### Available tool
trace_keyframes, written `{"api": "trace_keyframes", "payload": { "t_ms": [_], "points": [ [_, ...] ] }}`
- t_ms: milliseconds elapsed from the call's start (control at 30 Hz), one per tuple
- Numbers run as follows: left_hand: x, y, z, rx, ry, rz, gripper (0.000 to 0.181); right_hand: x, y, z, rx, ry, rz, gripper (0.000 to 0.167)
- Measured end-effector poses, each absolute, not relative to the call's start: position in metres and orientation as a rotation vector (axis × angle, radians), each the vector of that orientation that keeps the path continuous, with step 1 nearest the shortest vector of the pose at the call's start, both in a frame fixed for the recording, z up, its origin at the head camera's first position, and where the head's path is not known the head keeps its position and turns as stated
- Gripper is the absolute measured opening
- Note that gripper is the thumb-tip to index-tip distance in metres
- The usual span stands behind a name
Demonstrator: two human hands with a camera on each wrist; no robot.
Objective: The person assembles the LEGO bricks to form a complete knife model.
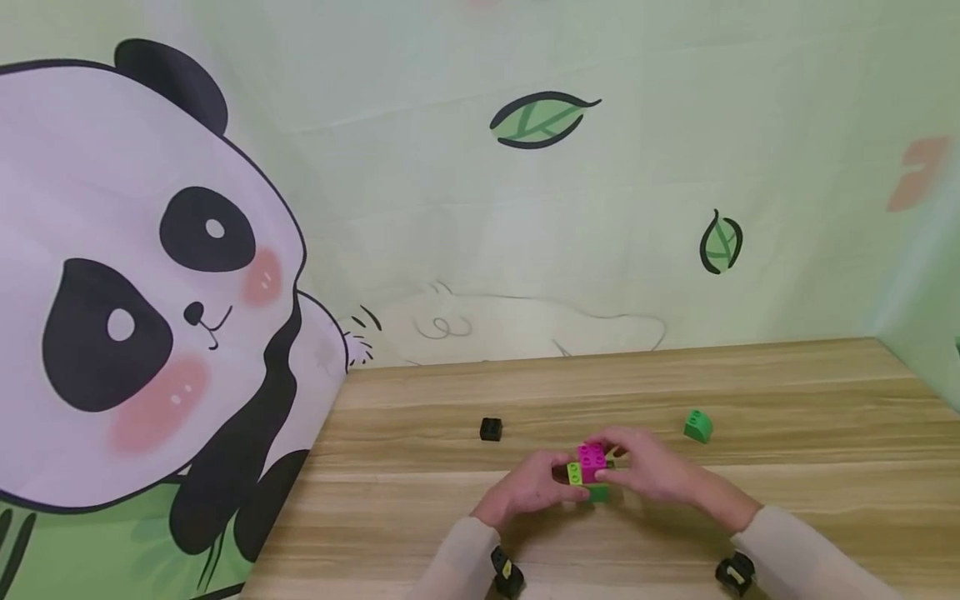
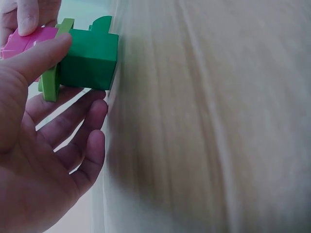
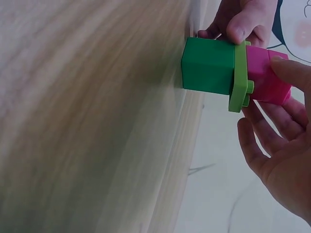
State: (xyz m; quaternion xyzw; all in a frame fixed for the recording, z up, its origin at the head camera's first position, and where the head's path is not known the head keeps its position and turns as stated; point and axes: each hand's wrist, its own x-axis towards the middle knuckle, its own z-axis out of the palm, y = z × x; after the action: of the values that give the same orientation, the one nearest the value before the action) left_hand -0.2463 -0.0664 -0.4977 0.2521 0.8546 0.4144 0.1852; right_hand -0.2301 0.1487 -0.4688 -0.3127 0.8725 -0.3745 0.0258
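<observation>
A small stack of toy building bricks stands on the wooden table between the two hands. At its bottom is a dark green brick (image 3: 208, 65), with a lime green plate (image 3: 238, 80) on it. On top sits a pink brick (image 1: 592, 458) with a seam across its side. My left hand (image 1: 528, 483) holds the stack low, its thumb at the joint of plate and dark green brick and its fingers around the far side. With thumb and fingers, my right hand (image 1: 656, 467) pinches the pink brick from the right.
On the table (image 1: 810, 500), a black brick (image 1: 491, 429) lies behind and left of the stack. A green brick with a curved top (image 1: 697, 426) lies behind and to the right. A panda-printed backdrop (image 1: 420, 208) rises behind the table.
</observation>
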Motion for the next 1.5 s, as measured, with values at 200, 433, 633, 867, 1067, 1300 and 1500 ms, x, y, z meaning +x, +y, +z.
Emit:
{"api": "trace_keyframes", "payload": {
  "t_ms": [200,433,633,867,1067,1300,1500],
  "points": [
    [-0.25,-0.075,-0.501,0.764,2.387,1.161,0.045,-0.231,0.15,-0.47,-0.915,2.658,-1.189,0.04],
    [-0.259,-0.102,-0.493,0.621,2.544,1.245,0.043,-0.231,0.152,-0.471,-0.86,2.638,-1.196,0.042],
    [-0.274,-0.123,-0.486,0.59,2.735,1.315,0.032,-0.232,0.154,-0.47,-0.843,2.63,-1.202,0.042],
    [-0.291,-0.145,-0.49,0.578,2.87,1.182,0.043,-0.234,0.153,-0.471,-0.883,2.62,-1.215,0.042],
    [-0.3,-0.152,-0.493,0.546,2.867,1.042,0.058,-0.234,0.153,-0.473,-0.888,2.596,-1.247,0.041],
    [-0.306,-0.153,-0.497,0.581,2.852,0.941,0.059,-0.233,0.152,-0.473,-0.863,2.581,-1.266,0.043],
    [-0.306,-0.152,-0.496,0.604,2.865,0.892,0.053,-0.231,0.152,-0.47,-0.846,2.584,-1.264,0.045]
  ]
}}
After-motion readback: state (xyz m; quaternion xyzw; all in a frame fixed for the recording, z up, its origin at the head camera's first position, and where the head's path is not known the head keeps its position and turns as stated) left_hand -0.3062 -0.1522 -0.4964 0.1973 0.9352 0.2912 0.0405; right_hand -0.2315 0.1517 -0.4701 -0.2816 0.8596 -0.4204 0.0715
